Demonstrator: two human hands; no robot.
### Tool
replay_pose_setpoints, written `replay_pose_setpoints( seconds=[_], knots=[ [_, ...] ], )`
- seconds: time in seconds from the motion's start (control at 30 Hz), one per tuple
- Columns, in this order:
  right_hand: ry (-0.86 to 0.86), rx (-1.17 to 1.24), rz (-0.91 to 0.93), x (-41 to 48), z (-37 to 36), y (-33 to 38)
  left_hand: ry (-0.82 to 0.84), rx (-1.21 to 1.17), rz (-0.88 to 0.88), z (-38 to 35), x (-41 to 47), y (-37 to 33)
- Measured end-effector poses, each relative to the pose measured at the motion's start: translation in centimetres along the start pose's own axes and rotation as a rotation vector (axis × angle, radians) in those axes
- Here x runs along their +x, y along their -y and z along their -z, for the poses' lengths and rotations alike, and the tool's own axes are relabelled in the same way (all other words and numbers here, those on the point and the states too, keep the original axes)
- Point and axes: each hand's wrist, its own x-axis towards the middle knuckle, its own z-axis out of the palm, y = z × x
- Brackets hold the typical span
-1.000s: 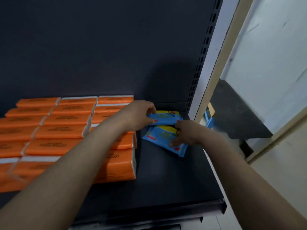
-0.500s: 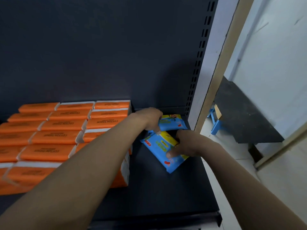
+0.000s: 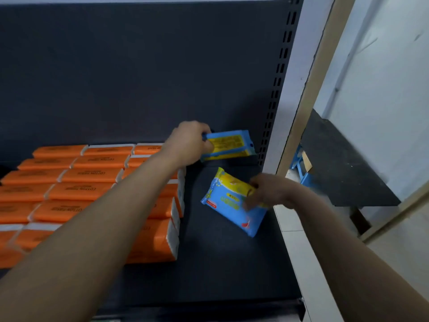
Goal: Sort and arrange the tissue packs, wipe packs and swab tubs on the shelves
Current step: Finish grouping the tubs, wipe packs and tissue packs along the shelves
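Observation:
Two blue and yellow wipe packs are in my hands over the right end of a dark shelf. My left hand is shut on the far wipe pack, which stands on edge against the back panel, its yellow printed back facing me. My right hand is shut on the near wipe pack, held tilted just above the shelf, face up. Orange tissue packs fill the left of the shelf in several rows, stacked.
A white perforated upright bounds the shelf on the right. Beyond it are a pale wall, a dark slab and something blue on the floor. Bare shelf surface lies between the tissue packs and the upright.
My left hand has lifted the far wipe pack and turned it up on edge against the back panel. My right hand has pulled the near pack away toward me and tilted it.

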Motion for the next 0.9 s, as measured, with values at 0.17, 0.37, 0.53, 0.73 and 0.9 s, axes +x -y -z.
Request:
replay_pose_setpoints(
  seconds=[0.17,0.37,0.53,0.73,0.9],
  knots=[
    [-0.252,0.489,0.1,-0.2,2.4,1.7,-0.187,-0.41,0.053,3.5,-1.9,0.9],
    [-0.376,1.066,0.24,-0.5,2.2,5.8,-0.268,-0.914,0.164,6.4,-4.6,2.1],
    [-0.361,1.279,0.294,-0.3,0.3,10.6,-0.276,-1.213,0.258,8.8,-8.0,4.3],
    [-0.185,1.314,0.374,-0.8,-4.3,18.6,-0.413,-1.473,0.365,13.0,-13.5,10.2],
    [-0.021,1.285,0.417,-1.6,-10.1,26.8,-0.435,-1.43,0.35,17.9,-19.0,15.6]
  ],
)
